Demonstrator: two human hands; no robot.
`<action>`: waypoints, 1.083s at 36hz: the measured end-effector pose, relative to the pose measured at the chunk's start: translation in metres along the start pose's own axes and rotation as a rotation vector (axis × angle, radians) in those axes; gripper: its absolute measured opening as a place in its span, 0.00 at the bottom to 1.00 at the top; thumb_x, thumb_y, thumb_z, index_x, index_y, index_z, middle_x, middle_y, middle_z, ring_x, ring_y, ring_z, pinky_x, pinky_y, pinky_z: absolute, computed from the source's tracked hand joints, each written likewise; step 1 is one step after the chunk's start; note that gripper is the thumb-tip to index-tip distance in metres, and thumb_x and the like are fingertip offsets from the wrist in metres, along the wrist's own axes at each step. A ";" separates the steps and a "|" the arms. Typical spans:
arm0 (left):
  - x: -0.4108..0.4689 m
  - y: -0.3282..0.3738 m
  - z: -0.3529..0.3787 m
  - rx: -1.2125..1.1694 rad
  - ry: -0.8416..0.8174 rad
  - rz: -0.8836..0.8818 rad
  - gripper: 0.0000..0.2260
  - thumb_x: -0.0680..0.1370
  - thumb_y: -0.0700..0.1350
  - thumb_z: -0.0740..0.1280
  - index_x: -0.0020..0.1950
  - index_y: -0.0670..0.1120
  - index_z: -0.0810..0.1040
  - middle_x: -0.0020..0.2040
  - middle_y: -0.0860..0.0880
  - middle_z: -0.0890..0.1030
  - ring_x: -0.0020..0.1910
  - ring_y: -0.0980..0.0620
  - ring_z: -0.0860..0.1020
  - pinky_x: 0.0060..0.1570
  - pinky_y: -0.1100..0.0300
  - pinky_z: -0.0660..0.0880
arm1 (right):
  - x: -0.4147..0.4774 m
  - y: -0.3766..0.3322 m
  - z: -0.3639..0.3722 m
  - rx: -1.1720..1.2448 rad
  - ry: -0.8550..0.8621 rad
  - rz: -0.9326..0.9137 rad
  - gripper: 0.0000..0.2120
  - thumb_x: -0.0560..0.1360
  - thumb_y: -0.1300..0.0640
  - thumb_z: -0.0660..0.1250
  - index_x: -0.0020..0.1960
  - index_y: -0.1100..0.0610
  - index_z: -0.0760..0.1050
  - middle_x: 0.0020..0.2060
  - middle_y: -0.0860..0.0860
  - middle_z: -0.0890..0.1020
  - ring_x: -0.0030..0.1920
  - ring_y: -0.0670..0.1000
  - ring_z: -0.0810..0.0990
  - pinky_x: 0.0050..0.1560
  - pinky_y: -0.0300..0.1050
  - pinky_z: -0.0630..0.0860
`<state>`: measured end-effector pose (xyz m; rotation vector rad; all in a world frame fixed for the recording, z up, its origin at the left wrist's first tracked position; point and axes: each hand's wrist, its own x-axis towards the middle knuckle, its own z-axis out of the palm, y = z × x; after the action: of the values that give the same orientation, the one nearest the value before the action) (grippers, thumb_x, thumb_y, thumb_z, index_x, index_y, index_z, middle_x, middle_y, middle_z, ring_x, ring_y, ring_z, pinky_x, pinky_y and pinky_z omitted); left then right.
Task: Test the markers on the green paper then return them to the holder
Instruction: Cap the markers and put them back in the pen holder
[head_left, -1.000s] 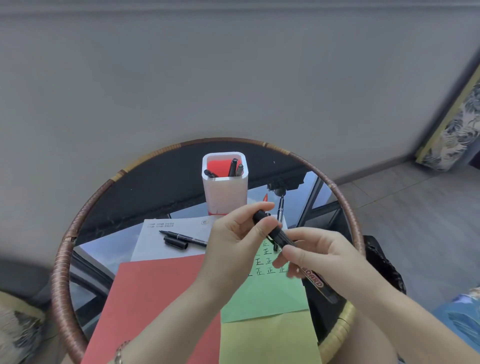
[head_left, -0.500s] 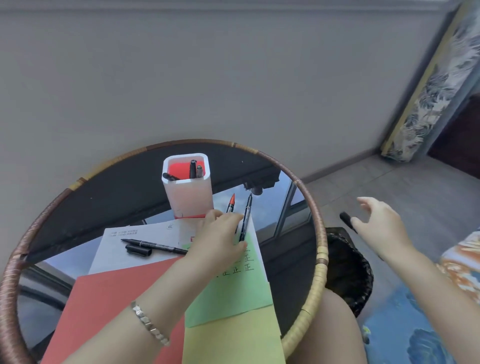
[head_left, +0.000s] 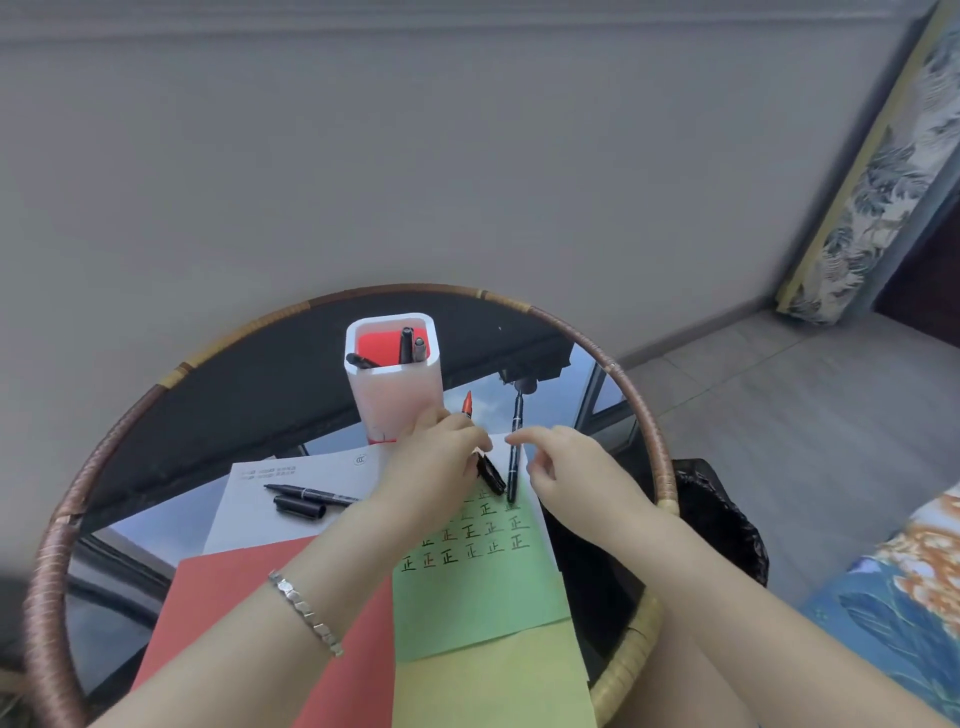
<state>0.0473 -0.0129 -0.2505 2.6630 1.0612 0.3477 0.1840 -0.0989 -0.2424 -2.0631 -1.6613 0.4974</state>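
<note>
On the glass table lies the green paper (head_left: 483, 587), with rows of red and black written characters. My left hand (head_left: 441, 462) curls over a red-tipped marker (head_left: 467, 404) at the paper's far edge; its black end sticks out below my fingers. My right hand (head_left: 566, 467) hovers just right of a thin black pen (head_left: 514, 415), fingers relaxed and holding nothing. The white holder (head_left: 395, 395), red inside, stands behind my left hand with three markers in it. An uncapped black marker (head_left: 311, 491) and its cap (head_left: 300, 506) lie on white paper to the left.
The round table has a rattan rim (head_left: 660, 467). Red paper (head_left: 234, 613) and yellow paper (head_left: 493, 686) lie near me, white paper (head_left: 249, 514) under them. A black-bagged bin (head_left: 722, 525) stands right of the table. A grey wall is behind.
My right hand, which was stretched out over the bin with a black marker, has come back to the table without it. My left hand now holds the red-tipped marker.
</note>
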 end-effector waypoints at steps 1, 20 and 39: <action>-0.001 -0.001 0.000 0.017 0.005 0.017 0.13 0.79 0.42 0.59 0.61 0.49 0.75 0.60 0.53 0.75 0.63 0.49 0.64 0.55 0.58 0.64 | 0.000 0.000 0.001 -0.005 -0.003 0.006 0.18 0.78 0.60 0.53 0.64 0.47 0.69 0.48 0.48 0.71 0.46 0.51 0.75 0.47 0.47 0.74; -0.041 0.002 -0.017 -0.341 0.194 0.055 0.04 0.71 0.41 0.72 0.41 0.44 0.78 0.37 0.52 0.80 0.37 0.59 0.75 0.39 0.69 0.70 | 0.003 0.010 0.002 -0.147 0.058 0.148 0.07 0.77 0.53 0.59 0.49 0.55 0.72 0.44 0.51 0.71 0.42 0.52 0.75 0.40 0.43 0.68; -0.055 0.030 -0.041 -2.114 -0.110 -0.753 0.15 0.76 0.35 0.62 0.63 0.38 0.72 0.34 0.45 0.80 0.29 0.53 0.79 0.29 0.65 0.76 | -0.031 0.003 -0.022 0.233 0.128 0.136 0.12 0.75 0.63 0.57 0.55 0.50 0.64 0.37 0.50 0.70 0.36 0.47 0.69 0.41 0.45 0.72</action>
<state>0.0151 -0.0667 -0.2097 0.3821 0.6807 0.5873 0.1916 -0.1327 -0.2250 -1.9979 -1.3301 0.5624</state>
